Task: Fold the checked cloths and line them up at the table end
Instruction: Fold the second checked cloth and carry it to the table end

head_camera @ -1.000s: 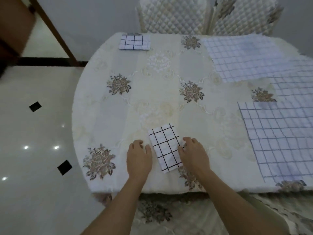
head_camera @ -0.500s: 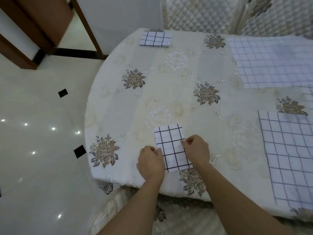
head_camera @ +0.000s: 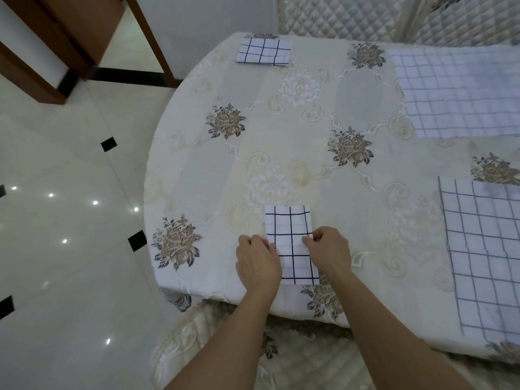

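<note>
Folded checked cloth [head_camera: 291, 243] lies at the near edge of the bench [head_camera: 281, 130], straighter than a second ago. Your left hand [head_camera: 257, 263], flat beside it then, and right hand [head_camera: 327, 253] now seem to pinch its side edges.

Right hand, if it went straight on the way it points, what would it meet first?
The folded checked cloth that the right hand pinches by its edge; the hand points up-left across it. Beyond, only patterned tablecloth shows, as far as I can judge.
</note>
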A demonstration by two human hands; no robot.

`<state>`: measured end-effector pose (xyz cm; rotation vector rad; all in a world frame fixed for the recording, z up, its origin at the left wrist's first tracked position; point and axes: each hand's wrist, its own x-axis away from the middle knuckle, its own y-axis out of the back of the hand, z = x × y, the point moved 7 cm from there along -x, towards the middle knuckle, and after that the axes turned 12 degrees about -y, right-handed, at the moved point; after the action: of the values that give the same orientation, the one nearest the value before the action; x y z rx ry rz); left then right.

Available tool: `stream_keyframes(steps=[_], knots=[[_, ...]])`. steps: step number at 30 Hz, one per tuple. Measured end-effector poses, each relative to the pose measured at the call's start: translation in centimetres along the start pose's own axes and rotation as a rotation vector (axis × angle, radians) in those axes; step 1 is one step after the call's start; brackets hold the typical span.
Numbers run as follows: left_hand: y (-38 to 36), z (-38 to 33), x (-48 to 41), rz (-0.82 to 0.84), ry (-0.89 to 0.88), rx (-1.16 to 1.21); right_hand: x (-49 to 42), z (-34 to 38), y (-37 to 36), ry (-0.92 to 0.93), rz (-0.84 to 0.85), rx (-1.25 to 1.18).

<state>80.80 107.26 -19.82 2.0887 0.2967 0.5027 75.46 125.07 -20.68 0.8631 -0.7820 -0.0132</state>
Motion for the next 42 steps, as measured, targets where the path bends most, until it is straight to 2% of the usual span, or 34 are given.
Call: stream_keyframes(steps=[4,12,17,21,26,30,35,42], knots=[[0.3,-0.8,0.2,-0.034,-0.105,0.075,0.6,-0.2,0.2,0.027,0.006,-0.044],[0.2,1.4,-0.7,0.072,0.168,0.716,1.4,-0.9,-0.2,0.038,0.107,-0.369],[1.6,1.9,-0.5,0.163,0.159,0.862,3.0,0.2,0.9,0.082,0.094,-0.5],[4.1,1.3,-0.4,0.136,0.067,0.854,5.0,1.9,2.2,0.138,0.049,-0.535],[7.4,0.9,0.3,0.047,-0.131,0.708,7.2,3.3,2.6,0.199,-0.021,-0.524],[9.4,0.9,1.2,-0.053,-0.223,0.561,9.1,4.6,2.5,0.273,-0.065,-0.457],[11.9,3.3,2.4,-0.204,-0.167,0.525,11.2,6.7,0.2,0.395,-0.069,-0.379],[16.8,11.8,5.0,-0.4,0.047,0.552,15.7,11.7,-6.9,0.511,0.116,-0.307]])
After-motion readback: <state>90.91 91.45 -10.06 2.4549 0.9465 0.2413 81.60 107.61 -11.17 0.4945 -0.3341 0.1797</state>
